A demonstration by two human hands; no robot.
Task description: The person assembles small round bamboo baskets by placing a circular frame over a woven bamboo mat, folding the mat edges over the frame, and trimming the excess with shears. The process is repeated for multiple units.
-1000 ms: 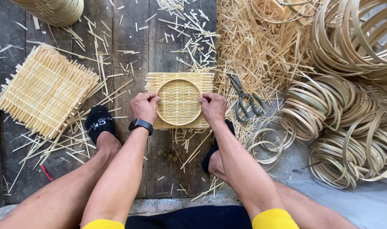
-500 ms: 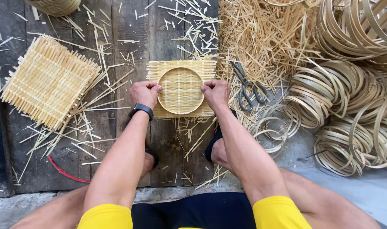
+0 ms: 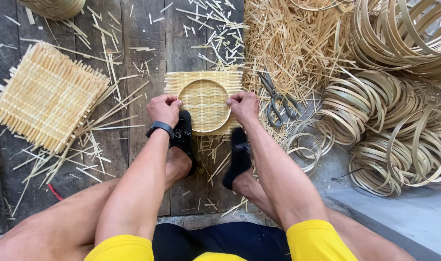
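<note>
Scissors point(image 3: 277, 99), bamboo hoops point(image 3: 394, 130), spare mat point(image 3: 46, 94)

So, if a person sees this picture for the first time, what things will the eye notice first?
First, the two hands at the centre: the left hand and the right hand press a round bamboo ring onto a small woven mat. On the right lies a big heap of bamboo hoops, with grey scissors beside the right hand. A larger woven square lies on the planks at the left.

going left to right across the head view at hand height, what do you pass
Large woven mat → left hand → round hoop on small mat → right hand → scissors → pile of bamboo rings
</note>
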